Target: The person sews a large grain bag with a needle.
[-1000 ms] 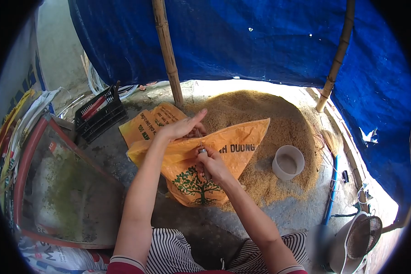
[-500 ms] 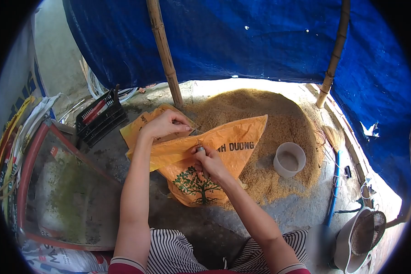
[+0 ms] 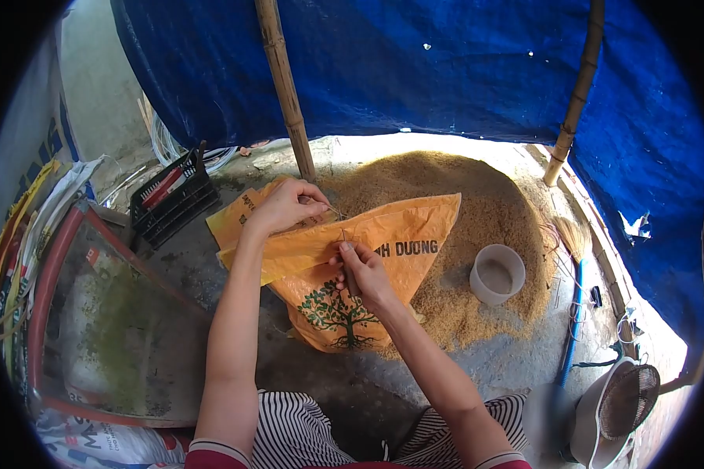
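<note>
Orange and creased, one sack (image 3: pixel 403 270) sits in front of me between my two hands, printed with one green tree and a line of black letters. My right hand (image 3: pixel 361 270) is against the front of the sack, fingers clamped on the handle of one tool (image 3: pixel 353 286), whose thin metal tip points up toward the sack's top edge. My left hand (image 3: pixel 285 207) is over that edge, thumb and fingertip pinched together on one thin strand (image 3: pixel 335 211). More orange sacking (image 3: pixel 231 223) lies behind the sack; I cannot tell whether it is a separate one.

Right of the sack and behind it spreads one heap of grain (image 3: pixel 489 215), with one white tub (image 3: pixel 490 295) standing on it. Farther right of the sack are one broom (image 3: pixel 577 238), one bucket (image 3: pixel 590 418) and one sieve (image 3: pixel 630 400). One black crate (image 3: pixel 181 211) is to the sack's left. Beyond the sack stand two poles (image 3: pixel 283 86) before blue tarp (image 3: pixel 422 74).
</note>
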Demonstrator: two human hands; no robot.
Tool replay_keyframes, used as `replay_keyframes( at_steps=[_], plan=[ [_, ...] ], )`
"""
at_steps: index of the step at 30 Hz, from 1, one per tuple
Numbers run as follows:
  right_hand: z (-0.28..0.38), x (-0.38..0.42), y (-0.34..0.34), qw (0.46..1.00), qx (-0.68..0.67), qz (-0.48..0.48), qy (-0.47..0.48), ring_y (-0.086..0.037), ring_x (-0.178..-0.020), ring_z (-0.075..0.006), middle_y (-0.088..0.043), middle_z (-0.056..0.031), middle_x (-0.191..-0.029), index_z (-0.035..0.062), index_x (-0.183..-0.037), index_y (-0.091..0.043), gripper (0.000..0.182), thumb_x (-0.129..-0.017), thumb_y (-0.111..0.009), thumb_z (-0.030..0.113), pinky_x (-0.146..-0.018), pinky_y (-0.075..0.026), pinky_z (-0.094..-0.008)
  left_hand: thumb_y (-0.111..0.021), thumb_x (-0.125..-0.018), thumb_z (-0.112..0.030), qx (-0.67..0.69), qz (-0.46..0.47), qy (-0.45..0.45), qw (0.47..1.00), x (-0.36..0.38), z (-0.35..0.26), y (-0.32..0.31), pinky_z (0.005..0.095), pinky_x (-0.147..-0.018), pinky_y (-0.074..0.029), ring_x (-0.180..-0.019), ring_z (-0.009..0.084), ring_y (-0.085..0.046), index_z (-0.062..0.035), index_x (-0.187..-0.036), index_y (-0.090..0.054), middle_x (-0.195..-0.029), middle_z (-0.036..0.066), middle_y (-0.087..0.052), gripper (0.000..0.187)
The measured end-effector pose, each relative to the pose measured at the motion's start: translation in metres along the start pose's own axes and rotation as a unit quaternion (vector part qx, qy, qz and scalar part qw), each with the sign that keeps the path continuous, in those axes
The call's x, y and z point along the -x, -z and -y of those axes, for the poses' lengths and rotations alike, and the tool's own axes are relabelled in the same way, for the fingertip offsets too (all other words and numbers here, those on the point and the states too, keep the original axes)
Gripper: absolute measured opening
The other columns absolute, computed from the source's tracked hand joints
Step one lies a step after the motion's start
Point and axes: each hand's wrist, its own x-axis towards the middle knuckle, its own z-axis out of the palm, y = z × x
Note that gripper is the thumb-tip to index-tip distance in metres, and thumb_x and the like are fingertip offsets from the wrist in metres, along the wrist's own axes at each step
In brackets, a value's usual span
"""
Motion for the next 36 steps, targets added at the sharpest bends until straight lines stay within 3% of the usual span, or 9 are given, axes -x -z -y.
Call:
replay_keyframes(
  at_steps=[5, 7, 11, 13, 16, 26, 36],
  plan=[
    [0.001, 0.000, -0.001, 1.000, -0.001, 0.013, 0.009, -0.050, -0.057, -0.0086, -0.057, -0.0011, -0.079, 0.0027, -0.108, -0.057, 0.033, -0.097, -0.046, 0.031, -0.053, -0.047, -0.0222, -0.070, -0.077, -0.018, -0.006, -0.024, -0.010, 1.000, -0.003, 0.003, -0.002, 0.0286, -0.063, -0.045, -0.068, 0.0128, -0.057, -0.0029, -0.085, -0.070, -0.075, 0.007, -0.063, 0.018],
    [0.002, 0.000, -0.001, 0.999, -0.021, 0.028, -0.002, -0.050, -0.058, -0.0087, -0.055, -0.0007, -0.077, 0.0022, -0.109, -0.056, 0.036, -0.098, -0.041, 0.033, -0.053, -0.046, -0.0224, -0.069, -0.078, -0.013, -0.028, -0.037, -0.018, 0.999, -0.002, -0.002, -0.002, 0.0241, -0.062, -0.043, -0.067, 0.0071, -0.053, -0.0004, -0.087, -0.068, -0.072, 0.002, -0.063, 0.015],
    [0.002, 0.000, -0.002, 0.999, -0.022, 0.036, -0.012, -0.049, -0.058, -0.0091, -0.052, -0.0002, -0.073, 0.0012, -0.110, -0.056, 0.039, -0.100, -0.036, 0.034, -0.052, -0.046, -0.0232, -0.069, -0.077, -0.014, -0.046, -0.056, -0.010, 0.997, -0.001, -0.008, -0.002, 0.0246, -0.061, -0.042, -0.065, 0.0072, -0.051, -0.0014, -0.087, -0.068, -0.070, 0.001, -0.061, 0.016],
    [0.003, 0.001, -0.003, 0.999, -0.035, 0.035, -0.021, -0.047, -0.057, -0.0095, -0.050, -0.0001, -0.071, 0.0002, -0.110, -0.055, 0.042, -0.100, -0.033, 0.035, -0.052, -0.045, -0.0236, -0.069, -0.075, -0.018, -0.052, -0.072, -0.007, 0.996, -0.002, -0.006, -0.003, 0.0292, -0.058, -0.041, -0.063, 0.0140, -0.052, -0.0027, -0.083, -0.069, -0.074, 0.007, -0.061, 0.018],
    [0.004, 0.002, -0.004, 0.998, -0.037, 0.032, -0.026, -0.044, -0.056, -0.0075, -0.046, 0.0019, -0.070, 0.0021, -0.108, -0.054, 0.042, -0.101, -0.030, 0.036, -0.051, -0.044, -0.0230, -0.070, -0.074, -0.019, -0.049, -0.066, -0.040, 0.996, -0.002, -0.004, -0.003, 0.0295, -0.057, -0.040, -0.062, 0.0143, -0.051, -0.0027, -0.082, -0.068, -0.072, 0.007, -0.059, 0.018],
    [0.004, 0.003, -0.004, 0.997, -0.055, 0.039, -0.038, -0.045, -0.051, -0.0088, -0.047, 0.0002, -0.067, 0.0002, -0.109, -0.054, 0.045, -0.100, -0.031, 0.037, -0.045, -0.042, -0.0234, -0.069, -0.074, -0.018, -0.053, -0.045, -0.043, 0.997, 0.001, -0.012, -0.001, 0.0298, -0.060, -0.040, -0.066, 0.0171, -0.052, -0.0028, -0.082, -0.068, -0.073, 0.007, -0.054, 0.018],
    [0.009, 0.004, -0.004, 0.999, -0.016, 0.012, -0.045, -0.037, -0.043, -0.0082, -0.042, 0.0011, -0.061, 0.0008, -0.102, -0.055, 0.041, -0.100, -0.032, 0.034, -0.038, -0.032, -0.0232, -0.069, -0.075, -0.015, -0.102, -0.098, -0.078, 0.987, -0.007, -0.018, -0.018, 0.0354, -0.070, -0.041, -0.079, 0.0233, -0.049, -0.0049, -0.084, -0.068, -0.074, 0.008, -0.048, 0.013]
  ],
)
